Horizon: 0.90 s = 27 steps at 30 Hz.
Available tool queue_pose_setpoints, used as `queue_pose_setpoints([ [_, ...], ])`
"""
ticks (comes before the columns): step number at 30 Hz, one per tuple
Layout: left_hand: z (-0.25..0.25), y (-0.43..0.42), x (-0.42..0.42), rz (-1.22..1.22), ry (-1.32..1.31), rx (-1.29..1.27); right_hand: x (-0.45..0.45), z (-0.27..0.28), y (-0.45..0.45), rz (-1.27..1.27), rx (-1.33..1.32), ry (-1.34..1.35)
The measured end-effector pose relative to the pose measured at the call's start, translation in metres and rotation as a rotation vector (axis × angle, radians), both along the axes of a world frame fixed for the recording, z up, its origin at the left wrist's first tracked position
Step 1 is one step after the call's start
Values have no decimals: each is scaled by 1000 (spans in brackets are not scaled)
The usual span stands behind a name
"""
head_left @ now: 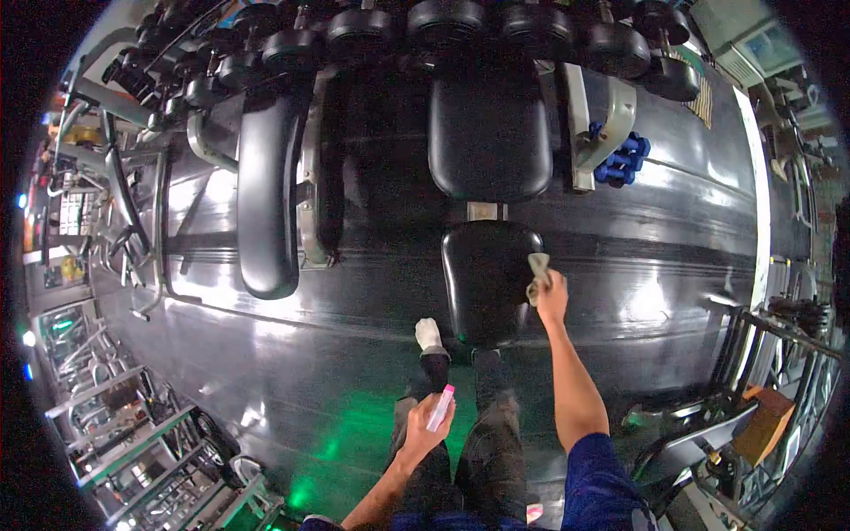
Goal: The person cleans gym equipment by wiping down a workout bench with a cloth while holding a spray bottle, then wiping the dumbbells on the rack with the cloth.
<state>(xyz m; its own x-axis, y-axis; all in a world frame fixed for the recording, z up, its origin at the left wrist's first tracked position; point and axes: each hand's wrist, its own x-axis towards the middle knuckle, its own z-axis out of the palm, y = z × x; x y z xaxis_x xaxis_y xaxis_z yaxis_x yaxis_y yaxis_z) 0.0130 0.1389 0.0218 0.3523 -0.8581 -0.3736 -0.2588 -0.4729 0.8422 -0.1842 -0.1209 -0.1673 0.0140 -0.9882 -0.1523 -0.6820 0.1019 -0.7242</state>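
Observation:
My left hand (pixel 423 435) is wrapped round a slim whitish bottle with a pink cap (pixel 440 410), held low in front of my legs. My right hand (pixel 552 301) grips a crumpled greyish-beige cloth (pixel 538 268) at the right edge of a black padded bench seat (pixel 489 283). Whether the cloth touches the padding I cannot tell. Beyond the seat is the bench's larger black back pad (pixel 489 137).
A second black bench (pixel 267 195) stands to the left. Large black dumbbells (pixel 445 25) line a rack at the far side. Small blue dumbbells (pixel 622 159) are stacked by a grey frame (pixel 580 124). Metal gym machines flank both sides. My white-covered foot (pixel 428 334) is near the seat.

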Motion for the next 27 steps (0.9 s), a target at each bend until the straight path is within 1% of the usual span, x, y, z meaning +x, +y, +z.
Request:
queue_pose_setpoints([
  [1,-2,1,-3,-13,-16,-19,6,-7,1,16,69,7],
  [3,-7,4,-4,-30,-40,-37,15,-1,26,-22,16,43],
  [4,-12,7,-4,-33,-43,-36,12,-3,48,25,-47,49],
  [5,-13,7,-6,-37,-43,-34,5,-8,73,27,-45,29],
  [6,-11,3,-8,-7,0,-63,0,-2,96,55,-50,3],
  [7,-7,0,-10,24,42,-89,-5,5,119,53,43,9],
  [8,-2,-2,-11,57,82,-114,-12,8,140,48,215,15],
  [10,4,-5,-9,30,38,-45,-25,21,164,7,636,-41],
  [11,9,-8,-8,14,15,-15,-38,6,184,10,653,-119],
  [13,28,-17,-7,-11,-33,-32,-37,41,186,-178,848,-234],
  [14,39,-23,-7,-24,-56,-43,-39,53,185,-277,862,-406],
  [16,44,-18,-10,1,-9,5,-55,68,187,-463,866,-751],
  [17,47,-15,-11,13,16,22,-61,82,182,-483,827,-879],
  [18,60,-17,-12,55,101,75,-64,109,176,-495,784,-1011],
  [19,71,-19,-14,60,117,63,-67,133,168,-499,735,-1145],
  [21,91,-24,-18,67,142,27,-76,167,152,-599,770,-1193],
  [22,96,-24,-22,109,204,-15,-82,184,147,-636,791,-1237],
  [23,101,-22,-23,97,234,-38,-89,199,142,-672,815,-1282],
  [25,131,-30,-28,71,295,-75,-102,239,135,-518,833,-1386],
  [26,151,-33,-31,69,265,-42,-107,260,131,-439,842,-1428],
  [27,163,-38,-33,48,278,-77,-109,277,125,-436,858,-1378],
])
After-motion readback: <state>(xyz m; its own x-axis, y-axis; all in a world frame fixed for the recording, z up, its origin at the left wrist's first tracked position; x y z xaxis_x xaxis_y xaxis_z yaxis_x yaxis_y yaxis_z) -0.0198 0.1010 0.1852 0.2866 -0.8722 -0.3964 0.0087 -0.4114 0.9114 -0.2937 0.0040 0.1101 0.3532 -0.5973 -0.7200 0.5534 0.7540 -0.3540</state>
